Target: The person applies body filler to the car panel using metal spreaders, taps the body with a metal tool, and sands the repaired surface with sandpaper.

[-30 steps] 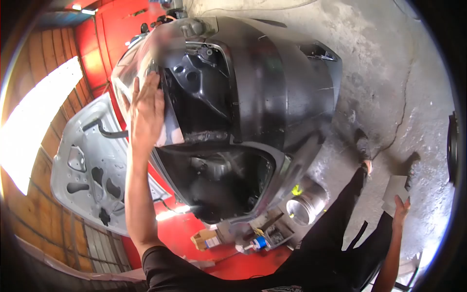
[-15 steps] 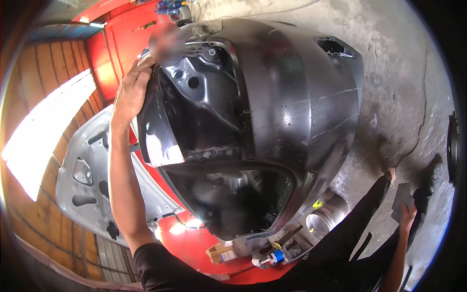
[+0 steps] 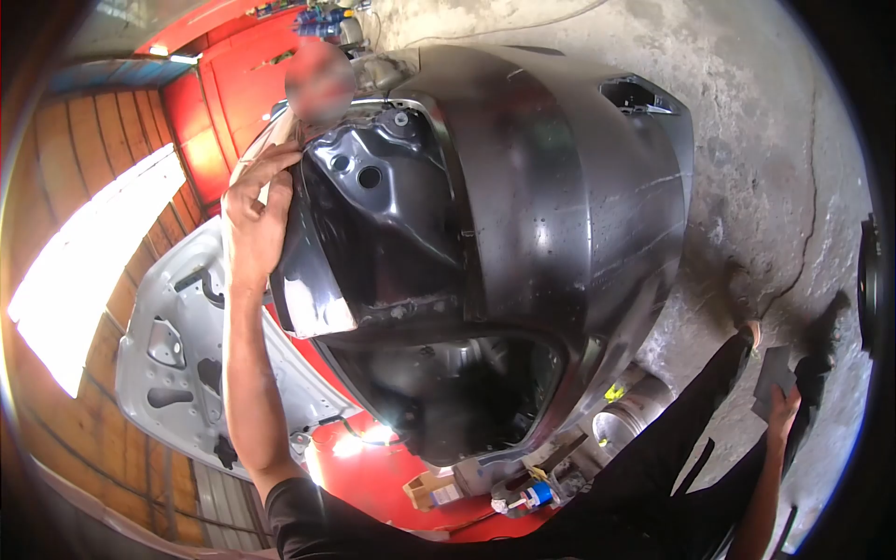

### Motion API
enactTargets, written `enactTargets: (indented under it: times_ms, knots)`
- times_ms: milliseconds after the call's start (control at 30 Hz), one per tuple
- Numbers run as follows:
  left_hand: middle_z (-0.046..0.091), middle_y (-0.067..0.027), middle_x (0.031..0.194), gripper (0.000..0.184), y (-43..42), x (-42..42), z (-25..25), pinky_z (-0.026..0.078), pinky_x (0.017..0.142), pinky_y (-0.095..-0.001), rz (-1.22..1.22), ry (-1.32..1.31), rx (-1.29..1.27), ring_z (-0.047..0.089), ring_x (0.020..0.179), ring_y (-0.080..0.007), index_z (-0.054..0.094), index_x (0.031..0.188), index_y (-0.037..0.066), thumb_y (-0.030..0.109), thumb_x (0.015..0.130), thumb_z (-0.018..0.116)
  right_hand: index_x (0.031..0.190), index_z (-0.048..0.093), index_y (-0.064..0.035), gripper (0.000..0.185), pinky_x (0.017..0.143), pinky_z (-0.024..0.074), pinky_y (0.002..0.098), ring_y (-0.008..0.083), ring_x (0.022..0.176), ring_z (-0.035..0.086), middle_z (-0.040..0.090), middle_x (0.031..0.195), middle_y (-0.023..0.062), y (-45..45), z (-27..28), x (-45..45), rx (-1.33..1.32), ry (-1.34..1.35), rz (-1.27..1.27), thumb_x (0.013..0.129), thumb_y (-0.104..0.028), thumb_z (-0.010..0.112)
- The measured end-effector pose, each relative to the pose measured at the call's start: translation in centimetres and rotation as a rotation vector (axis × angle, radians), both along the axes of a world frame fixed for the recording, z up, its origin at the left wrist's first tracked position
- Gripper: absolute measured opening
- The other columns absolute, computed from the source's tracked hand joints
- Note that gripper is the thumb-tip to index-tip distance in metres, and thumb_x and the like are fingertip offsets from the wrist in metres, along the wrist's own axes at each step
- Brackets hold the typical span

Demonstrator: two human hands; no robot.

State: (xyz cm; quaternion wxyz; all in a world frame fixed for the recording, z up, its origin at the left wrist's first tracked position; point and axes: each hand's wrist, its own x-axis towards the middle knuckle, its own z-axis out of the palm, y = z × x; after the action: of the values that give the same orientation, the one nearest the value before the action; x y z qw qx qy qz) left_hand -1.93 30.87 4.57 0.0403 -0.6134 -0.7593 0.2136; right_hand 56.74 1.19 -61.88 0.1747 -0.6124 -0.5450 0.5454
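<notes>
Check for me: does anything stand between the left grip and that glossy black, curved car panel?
Nothing visible does. The left grip is right at the glossy black, curved car panel, seemingly touching its edge. The flat grey rectangular sheet is off to the other side, in the right grip.

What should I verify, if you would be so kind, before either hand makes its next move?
1. Grey sheet secure in the right hand: ok, it is gripped there.
2. Grey sheet apart from the car body: ok, it is held off to the side.
3. Left hand free of tools: cannot tell, its palm is hidden at the car body's edge.
4. Car body free of marks: not ok, pale streaks show.
5. Bucket clear of the nearer leg: cannot tell, they appear close together in this view.
</notes>
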Motion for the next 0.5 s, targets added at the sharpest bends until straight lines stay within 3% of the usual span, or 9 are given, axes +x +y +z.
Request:
enactTargets:
  times_ms: [100, 133, 233, 500]
  knots:
    - [0.073, -0.0142, 0.118, 0.025, -0.4, 0.3, 0.1, 0.043, 0.107, -0.0363, 0.189, 0.034, 0.292, 0.063, 0.12, -0.0239, 0.073, 0.11, -0.002, 0.006, 0.095, 0.055, 0.122, 0.064, 0.0043, 0.032, 0.089, 0.0511, 0.0379, 0.0275, 0.096, 0.067, 0.073, 0.104, 0.0141, 0.5, 0.2, -0.2, -0.078, 0.025, -0.002, 0.092, -0.008, 0.064]
    - [0.073, -0.015, 0.117, 0.026, -0.2, 0.4, 0.0, 0.044, 0.105, -0.0335, 0.153, 0.105, 0.306, 0.063, 0.117, -0.02, 0.073, 0.111, -0.004, 0.006, 0.095, 0.054, 0.122, 0.064, 0.0044, 0.033, 0.089, 0.0511, 0.038, 0.0275, 0.096, 0.067, 0.073, 0.105, 0.0143, 0.3, -0.1, -0.2, -0.072, 0.012, 0.006, 0.092, -0.008, 0.064]
    - [0.072, -0.0158, 0.12, 0.029, -0.7, -0.5, 0.6, 0.044, 0.107, -0.0348, 0.1, -0.038, 0.16, 0.063, 0.121, -0.0232, 0.072, 0.116, -0.003, 0.005, 0.094, 0.055, 0.122, 0.064, 0.0045, 0.033, 0.089, 0.0511, 0.0382, 0.0276, 0.097, 0.068, 0.073, 0.105, 0.0149, 0.5, 0.3, -0.4, -0.113, 0.013, -0.003, 0.091, -0.007, 0.065]
    - [0.066, -0.0194, 0.132, 0.045, 1.1, -1.5, 0.6, 0.038, 0.113, -0.0346, 0.123, 0.049, -0.06, 0.06, 0.127, -0.0307, 0.066, 0.129, -0.002, 0.015, 0.094, 0.044, 0.122, 0.064, 0.0043, 0.034, 0.091, 0.0502, 0.0379, 0.0256, 0.102, 0.067, 0.072, 0.111, 0.0162, -1.2, -2.4, 1.1, -0.14, 0.019, 0.039, 0.09, -0.007, 0.066]
